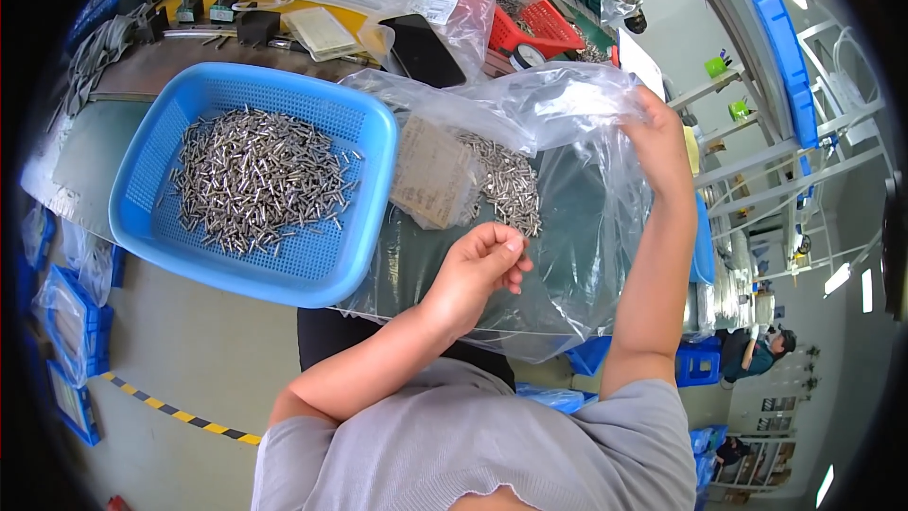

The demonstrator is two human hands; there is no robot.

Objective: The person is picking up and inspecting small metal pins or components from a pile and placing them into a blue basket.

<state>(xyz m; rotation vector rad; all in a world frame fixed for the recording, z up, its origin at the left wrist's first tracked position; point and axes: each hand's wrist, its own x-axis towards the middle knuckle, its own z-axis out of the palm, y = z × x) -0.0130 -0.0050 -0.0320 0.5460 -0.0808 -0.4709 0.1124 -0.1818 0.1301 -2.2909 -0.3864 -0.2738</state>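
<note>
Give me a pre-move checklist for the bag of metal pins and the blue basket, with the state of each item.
1. Right hand grips the clear plastic bag at its upper edge: ok.
2. Left hand on the bag's near side: ok.
3. Metal pins remain in the bag: ok.
4. Blue basket lies beside the bag, already holding pins: ok.
5. Bag mouth faces the basket: cannot tell.
</note>
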